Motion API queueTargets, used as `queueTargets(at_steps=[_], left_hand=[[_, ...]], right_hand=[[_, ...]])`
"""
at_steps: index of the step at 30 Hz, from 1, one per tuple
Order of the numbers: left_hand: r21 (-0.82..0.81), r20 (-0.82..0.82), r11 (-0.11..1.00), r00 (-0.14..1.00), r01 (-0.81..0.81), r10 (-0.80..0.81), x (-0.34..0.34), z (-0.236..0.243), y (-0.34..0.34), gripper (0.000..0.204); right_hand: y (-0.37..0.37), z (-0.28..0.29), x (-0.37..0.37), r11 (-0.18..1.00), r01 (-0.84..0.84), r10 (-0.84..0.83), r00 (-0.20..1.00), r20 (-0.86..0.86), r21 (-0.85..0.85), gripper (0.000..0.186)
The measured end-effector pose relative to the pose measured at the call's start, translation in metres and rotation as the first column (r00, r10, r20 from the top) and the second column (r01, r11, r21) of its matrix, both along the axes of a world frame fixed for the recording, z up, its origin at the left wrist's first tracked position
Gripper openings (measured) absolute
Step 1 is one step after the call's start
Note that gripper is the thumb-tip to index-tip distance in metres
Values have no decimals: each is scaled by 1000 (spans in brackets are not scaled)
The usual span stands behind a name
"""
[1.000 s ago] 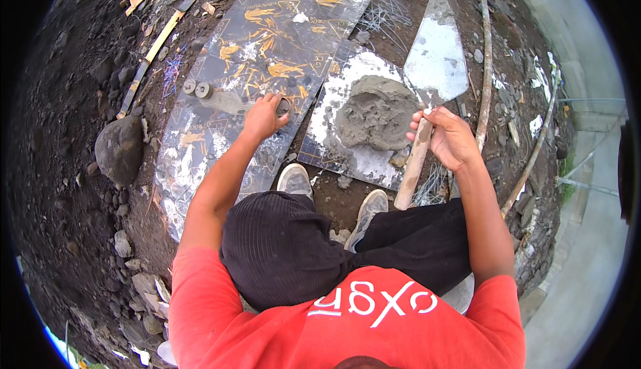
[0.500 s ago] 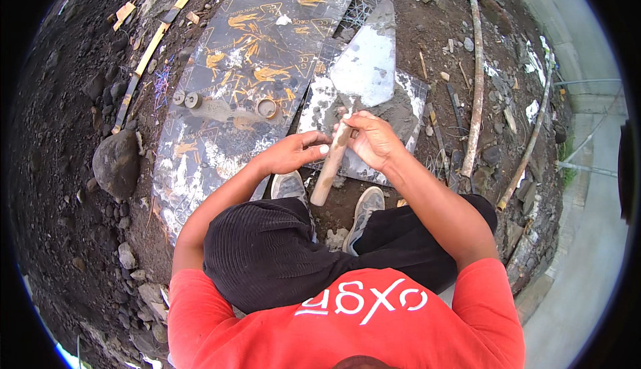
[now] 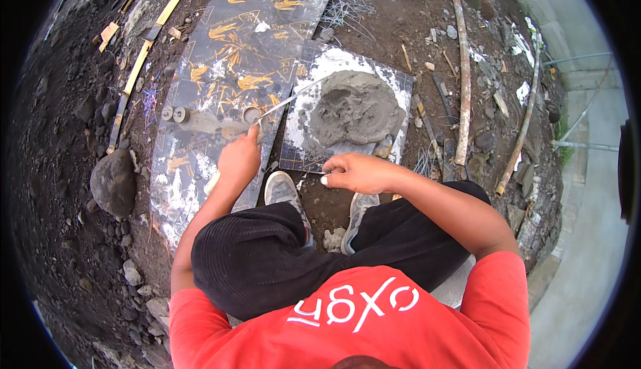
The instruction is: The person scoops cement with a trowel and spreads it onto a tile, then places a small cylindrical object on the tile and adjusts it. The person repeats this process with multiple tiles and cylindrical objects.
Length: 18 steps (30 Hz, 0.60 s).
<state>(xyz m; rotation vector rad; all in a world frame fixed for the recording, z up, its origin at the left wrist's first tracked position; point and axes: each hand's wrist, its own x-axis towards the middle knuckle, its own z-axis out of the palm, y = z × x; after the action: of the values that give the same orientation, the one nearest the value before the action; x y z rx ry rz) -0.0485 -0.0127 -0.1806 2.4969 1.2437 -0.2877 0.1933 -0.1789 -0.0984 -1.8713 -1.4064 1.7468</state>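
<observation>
My left hand (image 3: 240, 158) grips a trowel (image 3: 292, 98) near the neck. Its blade shows edge-on, slanting up to the right over the gap between two boards; most of the handle hides behind the hand. Just beyond my knuckles a small round mould (image 3: 252, 114) stands on the large dark board (image 3: 200, 102). A heap of wet grey mortar (image 3: 364, 112) covers much of the smaller, white-smeared board (image 3: 294, 152). By that board's near edge hovers my right hand (image 3: 360, 172), fingers loosely curled, thumb and forefinger a little apart, nothing visible between them.
Two short grey cylinders (image 3: 180, 114) sit on the large board's left side. A big rock (image 3: 113, 182) lies left of it. Wooden poles (image 3: 462, 68) and thin wire (image 3: 350, 10) lie on the dirt. My shoes (image 3: 284, 189) are close to the boards.
The trowel has passed from my right hand to my left and swung leftward, its blade turned edge-on. The mortar heap is now uncovered. My right hand has dropped toward me.
</observation>
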Motion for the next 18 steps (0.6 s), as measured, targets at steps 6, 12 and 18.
queueTargets(at_steps=[6, 12, 18], left_hand=[[120, -158, 990, 986, 69, -50, 10, 2, 12, 28], [44, -171, 990, 978, 130, -121, 5, -6, -2, 22], [-40, -195, 991, 972, 124, -130, -12, 11, 2, 22]], right_hand=[[-49, 53, 50, 988, 145, -149, 986, 75, 49, 56], [-49, 42, 60, 989, 84, -106, 977, 185, 122, 59], [-44, 46, 60, 993, 46, -69, 972, 223, 105, 60]])
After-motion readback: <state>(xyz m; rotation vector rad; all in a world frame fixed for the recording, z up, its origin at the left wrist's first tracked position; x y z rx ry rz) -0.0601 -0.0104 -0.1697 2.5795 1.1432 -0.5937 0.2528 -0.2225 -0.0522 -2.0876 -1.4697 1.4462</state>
